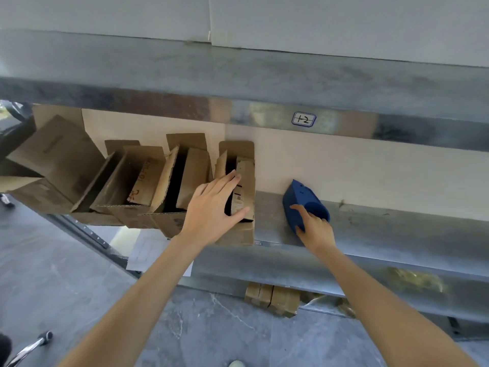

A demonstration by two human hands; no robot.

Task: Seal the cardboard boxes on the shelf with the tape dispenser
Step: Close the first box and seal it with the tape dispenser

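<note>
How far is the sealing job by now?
Done: nothing; the boxes show open flaps, no tape seen. In hand: left hand presses the rightmost box, right hand holds the blue dispenser on the shelf. Left: taping every box.

Left arm: bare forearm, stretched up and forward from the lower left.
Left hand [214,205]: palm down, fingers straight and slightly spread, thumb out to the right, laid on the open brown cardboard box [244,181].
Right arm: bare, extended from the lower right.
Right hand [315,226]: fingers curled round the near end of the blue plastic tape dispenser [300,196].
</note>
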